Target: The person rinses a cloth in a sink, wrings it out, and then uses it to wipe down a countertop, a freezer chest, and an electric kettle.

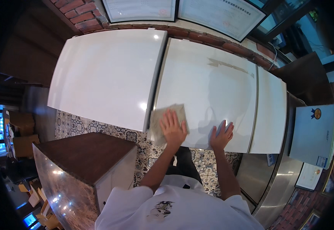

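My left hand (172,129) lies flat on a grey-beige cloth (186,115), pressing it down with fairly straight fingers. This cloth covers the front left corner of a white lid (190,80), which looks like the top of a chest freezer, and part of it hangs over the front edge. To the right, my right hand (222,134) rests bare on the same lid near its front edge, fingers apart and nothing held. Toward the back of the lid runs a ragged brownish strip (230,66), perhaps tape residue.
Another white lid (106,74) adjoins on the left, past a narrow gap. A dark-topped counter (86,152) stands at front left. On the right are a stainless steel cabinet (276,184) and a white appliance (312,135). Framed documents (221,17) lean at the back.
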